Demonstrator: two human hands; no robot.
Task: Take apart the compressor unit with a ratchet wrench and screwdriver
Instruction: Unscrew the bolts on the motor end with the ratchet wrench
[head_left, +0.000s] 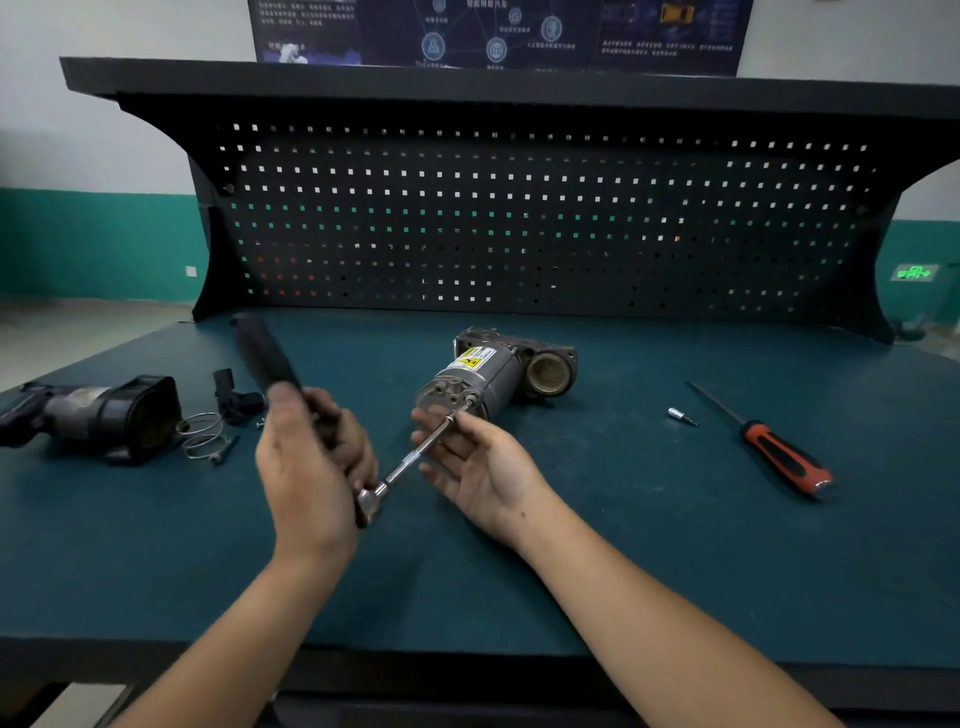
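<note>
Far left of the compressor (483, 371) I see a black part (98, 415) lying. My left hand (311, 462) grips the wrench (267, 358) handle. My right hand (485, 467) pinches its extension (410, 461), whose tip meets the compressor's front. The screwdriver (779, 452) lies well right of it.

Head-worn view, facing forward and down, close over workbench (675, 545), pegboard (519, 208) beyond
</note>
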